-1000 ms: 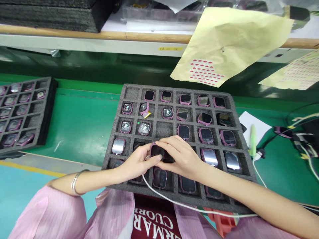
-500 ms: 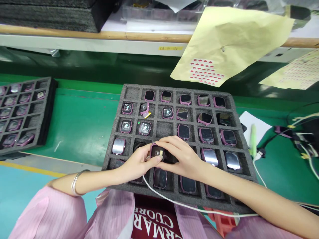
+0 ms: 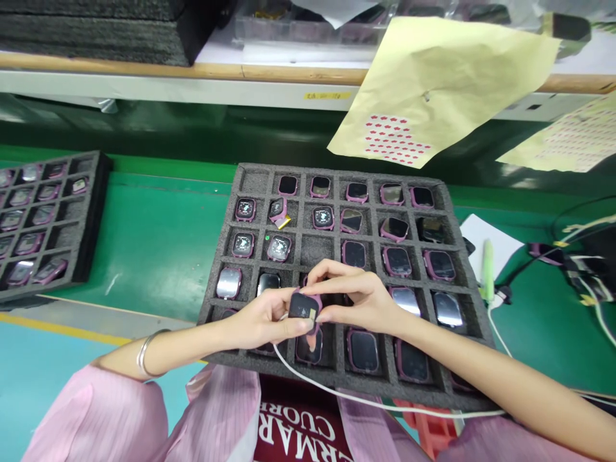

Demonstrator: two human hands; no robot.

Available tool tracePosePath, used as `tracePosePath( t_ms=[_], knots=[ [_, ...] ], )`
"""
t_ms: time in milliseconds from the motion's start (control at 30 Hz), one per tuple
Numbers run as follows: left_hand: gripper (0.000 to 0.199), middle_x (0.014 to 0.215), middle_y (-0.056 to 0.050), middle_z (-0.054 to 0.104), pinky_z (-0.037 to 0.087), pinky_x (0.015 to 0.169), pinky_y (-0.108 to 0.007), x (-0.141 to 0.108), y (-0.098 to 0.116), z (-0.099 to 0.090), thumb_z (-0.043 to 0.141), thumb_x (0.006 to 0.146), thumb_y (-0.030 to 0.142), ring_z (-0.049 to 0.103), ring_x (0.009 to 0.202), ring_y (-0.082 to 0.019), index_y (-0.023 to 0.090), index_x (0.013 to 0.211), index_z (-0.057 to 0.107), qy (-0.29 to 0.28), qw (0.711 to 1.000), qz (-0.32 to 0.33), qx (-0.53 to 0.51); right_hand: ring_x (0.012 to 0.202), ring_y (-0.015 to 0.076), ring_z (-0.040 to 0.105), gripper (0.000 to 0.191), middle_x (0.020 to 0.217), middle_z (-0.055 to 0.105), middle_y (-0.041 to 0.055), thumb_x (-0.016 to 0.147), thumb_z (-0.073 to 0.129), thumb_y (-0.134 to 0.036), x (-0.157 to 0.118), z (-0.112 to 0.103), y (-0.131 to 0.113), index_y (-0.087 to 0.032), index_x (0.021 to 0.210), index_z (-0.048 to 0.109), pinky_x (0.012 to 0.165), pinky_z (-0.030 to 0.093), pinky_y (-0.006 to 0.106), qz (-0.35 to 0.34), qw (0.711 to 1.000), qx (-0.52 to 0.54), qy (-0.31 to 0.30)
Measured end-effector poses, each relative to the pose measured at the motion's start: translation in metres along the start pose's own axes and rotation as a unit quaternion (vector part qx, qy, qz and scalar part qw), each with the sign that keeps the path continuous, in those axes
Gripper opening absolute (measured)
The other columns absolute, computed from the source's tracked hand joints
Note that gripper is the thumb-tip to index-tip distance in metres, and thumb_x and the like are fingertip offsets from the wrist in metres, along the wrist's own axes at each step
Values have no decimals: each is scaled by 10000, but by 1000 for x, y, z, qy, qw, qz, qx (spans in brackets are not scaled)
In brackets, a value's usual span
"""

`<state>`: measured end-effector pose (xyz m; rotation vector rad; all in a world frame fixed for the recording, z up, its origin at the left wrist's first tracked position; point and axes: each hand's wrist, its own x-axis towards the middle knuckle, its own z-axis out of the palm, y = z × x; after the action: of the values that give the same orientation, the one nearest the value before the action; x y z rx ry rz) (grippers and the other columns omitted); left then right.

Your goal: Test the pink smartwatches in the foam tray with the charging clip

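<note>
Over the front part of a grey foam tray (image 3: 317, 249), both hands are at one smartwatch (image 3: 302, 307) with a dark screen and a purple case. My left hand (image 3: 264, 321) grips its left side, the thumb pressed on the lower screen beside a small yellowish mark. At the right edge, my right hand (image 3: 359, 298) pinches the case between thumb and fingers. A white cable (image 3: 332, 388) comes out from under my left hand and runs right; its end is hidden. Purple-cased watches fill many compartments, several showing lit dials, like one watch (image 3: 280, 248) behind my left hand.
A second foam tray (image 3: 72, 237) of watches lies at the left on the green bench (image 3: 149, 224). To the right are white paper (image 3: 500, 244), a light green tool (image 3: 487, 266) and cables. A yellow sheet (image 3: 443, 90) hangs from the shelf edge above the tray.
The watch in my hands has tilted, and its dial looks dimmer. My right hand has shifted slightly right, its fingers more bent at the watch's edge.
</note>
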<state>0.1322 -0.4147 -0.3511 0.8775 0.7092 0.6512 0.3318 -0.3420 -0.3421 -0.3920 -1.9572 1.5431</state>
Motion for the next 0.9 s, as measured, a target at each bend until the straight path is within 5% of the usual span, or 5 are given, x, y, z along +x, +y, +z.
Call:
tracePosePath(
  t_ms=[133,300,567,667,900],
  knots=[
    [370,595,77,467,239,388,-181,4,-4,5,641,840,439,286,402,-35,143,1027,520,83,996,-9,19,978,235,572,528,1060,586,113,783,789,-342,-2,-2,2,-150,1232,589,835,486,398,-28,988,-150,-28],
    [397,668,62,454,313,478,-209,6,-9,10,627,850,410,347,495,-67,149,1137,542,139,987,4,81,979,266,554,416,1071,590,146,875,682,-322,-7,8,5,-127,1212,536,832,453,456,-60,938,-342,-16],
    [595,833,41,465,258,488,-209,-1,-9,11,741,738,449,334,550,-59,186,1157,409,75,989,-53,114,978,253,575,414,1047,579,106,811,748,-342,9,-18,1,-155,1140,581,846,475,402,-40,956,-289,33],
    [558,747,78,400,246,492,-210,-2,-5,13,741,741,451,307,536,-57,197,1100,397,64,985,-81,138,981,285,562,387,1033,589,128,820,741,-322,17,-30,12,-124,1121,602,848,454,434,-27,915,-395,78],
    [414,890,30,494,293,497,-218,2,10,20,669,807,405,350,563,-56,192,1058,419,51,981,-103,159,971,312,540,305,1079,607,143,923,604,-329,3,-51,-9,-141,1162,607,772,414,429,43,810,-584,-41]
  ],
)
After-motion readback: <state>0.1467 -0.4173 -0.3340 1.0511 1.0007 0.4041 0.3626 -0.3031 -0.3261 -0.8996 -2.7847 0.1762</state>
